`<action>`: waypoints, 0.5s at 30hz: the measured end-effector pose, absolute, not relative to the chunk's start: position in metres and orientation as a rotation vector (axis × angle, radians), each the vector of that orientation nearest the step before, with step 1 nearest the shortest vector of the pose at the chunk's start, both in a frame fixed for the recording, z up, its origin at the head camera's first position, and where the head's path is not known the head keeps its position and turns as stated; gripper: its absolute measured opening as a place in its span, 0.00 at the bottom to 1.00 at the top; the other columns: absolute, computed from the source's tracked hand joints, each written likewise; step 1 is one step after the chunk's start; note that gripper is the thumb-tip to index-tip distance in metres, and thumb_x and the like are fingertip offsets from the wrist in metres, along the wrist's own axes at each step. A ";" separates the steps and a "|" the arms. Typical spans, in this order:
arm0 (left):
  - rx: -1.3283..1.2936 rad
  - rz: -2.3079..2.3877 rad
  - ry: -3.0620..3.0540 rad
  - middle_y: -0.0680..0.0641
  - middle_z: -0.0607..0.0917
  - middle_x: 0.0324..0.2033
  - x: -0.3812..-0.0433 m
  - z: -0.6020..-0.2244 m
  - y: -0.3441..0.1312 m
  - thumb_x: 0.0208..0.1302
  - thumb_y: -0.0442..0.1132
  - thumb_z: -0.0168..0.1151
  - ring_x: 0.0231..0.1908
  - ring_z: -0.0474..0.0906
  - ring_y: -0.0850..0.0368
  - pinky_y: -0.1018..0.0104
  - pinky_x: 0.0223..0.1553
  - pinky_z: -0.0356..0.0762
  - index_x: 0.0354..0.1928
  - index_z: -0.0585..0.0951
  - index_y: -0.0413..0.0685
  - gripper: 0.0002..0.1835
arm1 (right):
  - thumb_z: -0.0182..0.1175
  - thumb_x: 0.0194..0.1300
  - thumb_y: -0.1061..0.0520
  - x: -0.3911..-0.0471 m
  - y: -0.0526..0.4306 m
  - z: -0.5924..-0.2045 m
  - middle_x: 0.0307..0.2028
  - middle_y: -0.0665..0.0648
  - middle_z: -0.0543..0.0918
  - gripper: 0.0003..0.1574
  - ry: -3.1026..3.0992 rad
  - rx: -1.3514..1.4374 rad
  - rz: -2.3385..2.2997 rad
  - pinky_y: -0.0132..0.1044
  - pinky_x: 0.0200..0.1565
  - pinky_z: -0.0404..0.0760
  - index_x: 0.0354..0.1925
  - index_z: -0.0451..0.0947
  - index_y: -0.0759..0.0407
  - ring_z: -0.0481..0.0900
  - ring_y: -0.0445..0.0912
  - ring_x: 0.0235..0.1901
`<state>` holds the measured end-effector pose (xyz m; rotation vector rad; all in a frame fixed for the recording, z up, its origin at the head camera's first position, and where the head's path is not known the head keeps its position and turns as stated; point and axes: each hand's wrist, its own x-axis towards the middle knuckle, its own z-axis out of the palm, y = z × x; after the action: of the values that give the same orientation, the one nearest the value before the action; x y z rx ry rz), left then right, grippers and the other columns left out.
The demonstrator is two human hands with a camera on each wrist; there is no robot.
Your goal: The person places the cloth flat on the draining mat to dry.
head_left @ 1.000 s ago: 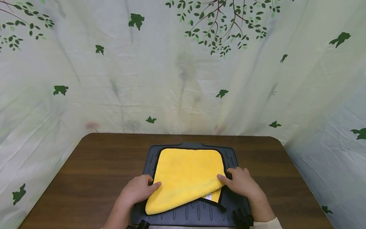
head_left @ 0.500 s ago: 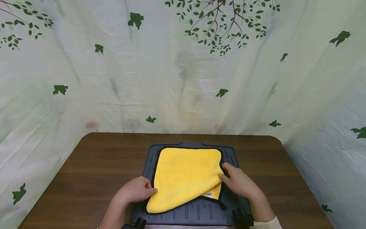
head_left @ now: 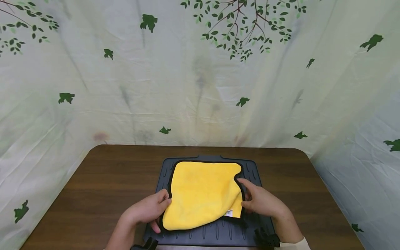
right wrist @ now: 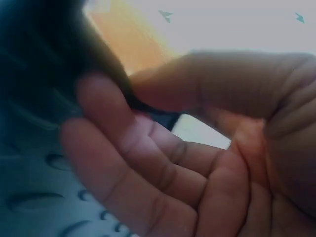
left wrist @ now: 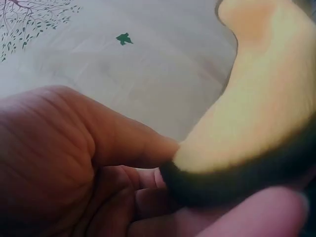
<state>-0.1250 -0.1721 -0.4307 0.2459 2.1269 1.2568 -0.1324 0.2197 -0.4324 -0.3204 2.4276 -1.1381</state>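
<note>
A yellow cloth (head_left: 200, 191) with black edging lies over a dark grey ribbed board (head_left: 217, 236) in the head view. Its near right corner is partly folded, with a white label (head_left: 229, 213) showing there. My left hand (head_left: 147, 209) pinches the cloth's left edge between thumb and fingers; the left wrist view shows the black border (left wrist: 197, 190) in that pinch. On the opposite side, my right hand (head_left: 265, 200) holds the right edge between thumb and fingers. In the right wrist view the thumb covers part of the border, so the exact grip is partly hidden.
Under the board is a brown wooden table (head_left: 109, 173) with rounded far corners. A pale curtain (head_left: 200, 86) printed with leaves and branches hangs behind and at both sides. Black wrist devices, such as the right one (head_left: 267, 239), show near the board's front edge.
The right hand has shifted its grip along the right edge, which now bends inward. The near right fold has become smaller. The left hand has re-gripped at the left edge, with its fingers below the cloth.
</note>
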 end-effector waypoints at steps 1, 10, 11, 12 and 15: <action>0.244 1.264 2.107 0.39 0.79 0.27 -0.125 -0.430 -0.173 0.82 0.45 0.46 0.15 0.80 0.53 0.60 0.19 0.84 0.47 0.68 0.40 0.13 | 0.64 0.66 0.63 -0.132 0.221 -0.431 0.27 0.56 0.75 0.51 2.425 -0.311 -1.132 0.39 0.26 0.76 0.79 0.52 0.59 0.77 0.49 0.23; 0.188 1.095 2.160 0.44 0.85 0.19 -0.122 -0.431 -0.179 0.73 0.43 0.58 0.15 0.80 0.61 0.70 0.15 0.77 0.32 0.75 0.43 0.13 | 0.68 0.60 0.64 -0.124 0.238 -0.421 0.23 0.56 0.78 0.52 2.371 -0.142 -1.053 0.41 0.27 0.78 0.77 0.56 0.64 0.77 0.50 0.22; 0.190 1.080 2.177 0.45 0.85 0.19 -0.123 -0.431 -0.179 0.72 0.44 0.60 0.15 0.80 0.61 0.70 0.16 0.77 0.31 0.75 0.43 0.13 | 0.69 0.61 0.62 -0.124 0.238 -0.422 0.24 0.57 0.79 0.52 2.366 -0.126 -1.052 0.42 0.28 0.80 0.77 0.56 0.63 0.78 0.50 0.22; 0.203 1.071 2.195 0.46 0.85 0.20 -0.124 -0.432 -0.179 0.72 0.45 0.62 0.16 0.80 0.60 0.69 0.17 0.77 0.31 0.75 0.44 0.14 | 0.69 0.62 0.61 -0.125 0.238 -0.423 0.25 0.57 0.80 0.52 2.368 -0.118 -1.052 0.43 0.29 0.80 0.77 0.56 0.62 0.79 0.50 0.23; 0.244 1.131 2.223 0.47 0.81 0.21 -0.128 -0.435 -0.179 0.70 0.45 0.66 0.19 0.78 0.57 0.65 0.22 0.77 0.35 0.74 0.42 0.15 | 0.70 0.64 0.56 -0.130 0.237 -0.428 0.28 0.57 0.81 0.53 2.391 -0.091 -1.046 0.42 0.28 0.79 0.79 0.54 0.57 0.79 0.50 0.23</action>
<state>-0.1280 -0.1791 -0.4349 0.2444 2.2226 1.1313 -0.1298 0.2368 -0.4277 -0.0911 2.3908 -1.0456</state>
